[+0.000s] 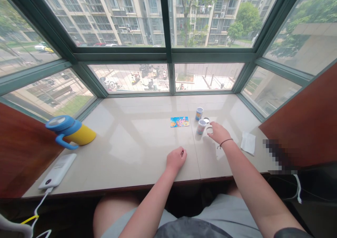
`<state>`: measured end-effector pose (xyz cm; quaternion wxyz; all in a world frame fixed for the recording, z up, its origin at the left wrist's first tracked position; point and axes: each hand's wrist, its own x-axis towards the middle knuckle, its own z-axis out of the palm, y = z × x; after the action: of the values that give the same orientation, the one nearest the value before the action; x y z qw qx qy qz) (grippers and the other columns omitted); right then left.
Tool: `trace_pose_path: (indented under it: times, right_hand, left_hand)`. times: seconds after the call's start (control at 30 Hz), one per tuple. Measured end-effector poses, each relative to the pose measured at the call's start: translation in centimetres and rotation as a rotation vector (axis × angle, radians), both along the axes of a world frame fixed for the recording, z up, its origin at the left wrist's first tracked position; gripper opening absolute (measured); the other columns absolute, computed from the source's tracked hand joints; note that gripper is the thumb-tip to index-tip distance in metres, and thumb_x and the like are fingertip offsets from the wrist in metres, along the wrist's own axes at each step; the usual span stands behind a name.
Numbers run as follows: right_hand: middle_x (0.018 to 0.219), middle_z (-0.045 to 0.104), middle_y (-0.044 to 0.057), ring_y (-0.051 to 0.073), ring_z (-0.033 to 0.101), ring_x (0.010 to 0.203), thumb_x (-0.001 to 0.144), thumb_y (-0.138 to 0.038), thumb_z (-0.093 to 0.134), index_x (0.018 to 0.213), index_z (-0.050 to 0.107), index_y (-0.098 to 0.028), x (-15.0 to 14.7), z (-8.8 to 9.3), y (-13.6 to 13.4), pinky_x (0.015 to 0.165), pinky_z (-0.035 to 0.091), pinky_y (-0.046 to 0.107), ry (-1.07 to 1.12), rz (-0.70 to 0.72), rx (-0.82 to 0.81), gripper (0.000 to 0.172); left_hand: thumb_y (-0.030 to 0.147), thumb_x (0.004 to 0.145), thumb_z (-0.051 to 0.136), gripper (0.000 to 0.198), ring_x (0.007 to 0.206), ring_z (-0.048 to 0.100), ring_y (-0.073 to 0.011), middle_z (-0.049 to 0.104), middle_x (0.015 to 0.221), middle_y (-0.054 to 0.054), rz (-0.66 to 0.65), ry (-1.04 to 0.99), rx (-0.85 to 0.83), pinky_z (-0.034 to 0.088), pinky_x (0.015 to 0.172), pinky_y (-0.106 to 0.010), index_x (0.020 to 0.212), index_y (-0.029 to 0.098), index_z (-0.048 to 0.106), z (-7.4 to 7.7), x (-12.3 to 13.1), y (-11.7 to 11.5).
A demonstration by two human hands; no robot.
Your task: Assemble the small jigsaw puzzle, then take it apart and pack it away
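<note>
My left hand (176,159) rests on the pale tiled sill, its fingers curled into a loose fist with nothing showing in it. My right hand (219,133) hovers low over the sill, thumb and forefinger apart beside a small round lid (209,130). Just left of that lid stands a small printed can (201,127), upright. Behind it is a second upright can (199,114) with a blue and orange print. Another round lid (206,120) lies between the cans and my right fingertips. Left of the cans, a bright cartoon picture card (179,121) lies flat.
A yellow and blue jug (81,134) lies on its side at the left. Nearer me is a white power bank (58,171) with a cable. A white tissue (248,143) lies right of my right forearm. Green-framed windows (168,57) border the sill's far side.
</note>
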<state>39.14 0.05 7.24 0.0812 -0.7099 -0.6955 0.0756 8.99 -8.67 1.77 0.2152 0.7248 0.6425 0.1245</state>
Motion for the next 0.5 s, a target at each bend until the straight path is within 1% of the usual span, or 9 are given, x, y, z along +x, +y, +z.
trace_pose_path:
  times: [0.1,0.23,0.4,0.5]
  right_hand:
    - [0.124,0.063,0.013,0.029,0.062,0.109,0.087,-0.039,0.071,0.137,0.049,-0.022,-0.4,1.0,0.1,0.08,0.044,0.032,-0.014,0.014,0.012,0.056]
    - [0.12,0.064,0.013,0.029,0.061,0.108,0.087,-0.038,0.071,0.136,0.049,-0.023,-0.9,2.0,0.3,0.083,0.044,0.033,-0.021,0.032,0.019,0.056]
    - [0.121,0.064,0.013,0.03,0.06,0.113,0.087,-0.038,0.072,0.139,0.048,-0.023,-1.4,2.5,0.4,0.088,0.044,0.034,-0.016,0.04,0.041,0.059]
    - [0.121,0.064,0.012,0.03,0.059,0.113,0.088,-0.038,0.071,0.14,0.048,-0.023,-1.6,2.7,0.5,0.09,0.043,0.034,-0.012,0.05,0.062,0.059]
  left_hand:
    - [0.043,0.102,0.046,0.028,0.08,0.064,-0.0179,0.073,0.09,-0.003,0.013,0.001,-0.016,0.031,0.066,-0.027,0.094,0.025,0.066,0.1,0.0,0.0]
    - [0.043,0.101,0.046,0.027,0.079,0.063,-0.0178,0.073,0.088,-0.003,0.009,-0.009,0.001,0.031,0.065,-0.028,0.093,0.026,0.066,-0.1,0.0,0.0]
    - [0.042,0.101,0.046,0.027,0.078,0.063,-0.0176,0.073,0.089,-0.003,0.007,-0.014,0.018,0.03,0.065,-0.028,0.093,0.026,0.065,-0.5,-0.1,0.0]
    - [0.042,0.101,0.046,0.027,0.077,0.063,-0.0176,0.073,0.088,-0.003,0.001,-0.019,0.019,0.03,0.064,-0.028,0.093,0.026,0.065,-0.5,-0.1,0.1]
